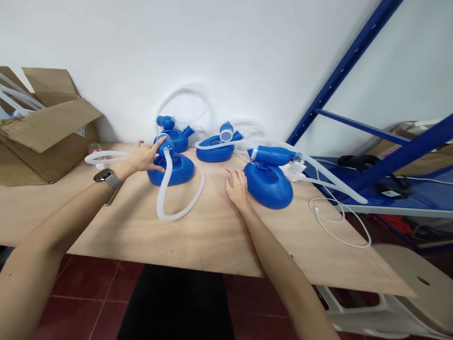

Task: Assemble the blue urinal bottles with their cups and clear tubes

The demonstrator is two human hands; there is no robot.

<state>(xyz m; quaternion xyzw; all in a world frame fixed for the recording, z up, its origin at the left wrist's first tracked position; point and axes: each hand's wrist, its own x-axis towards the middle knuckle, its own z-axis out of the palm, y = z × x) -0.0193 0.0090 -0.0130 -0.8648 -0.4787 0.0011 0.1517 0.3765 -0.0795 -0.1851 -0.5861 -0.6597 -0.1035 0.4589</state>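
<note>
Several blue plastic urinal bottles with clear hoses stand on the wooden table (198,236). My left hand (143,158), with a watch (103,175) on the wrist, reaches to the left front bottle (180,172). Its index finger touches the blue funnel head (166,145) on top, and the thumb is spread apart lower down. From this head a hose (161,200) loops onto the tabletop. My right hand (236,186) lies open on the wood, fingers stretched, beside the right bottle (271,189). A blue funnel head (272,155) rests sideways on that bottle.
Two further bottles, one at back left (179,140) and one in the middle (214,153), stand near the wall. An open cardboard box (53,141) holding hoses is at left. A white cable (339,219), blue metal rack (336,71) and beige stool (417,274) are at right.
</note>
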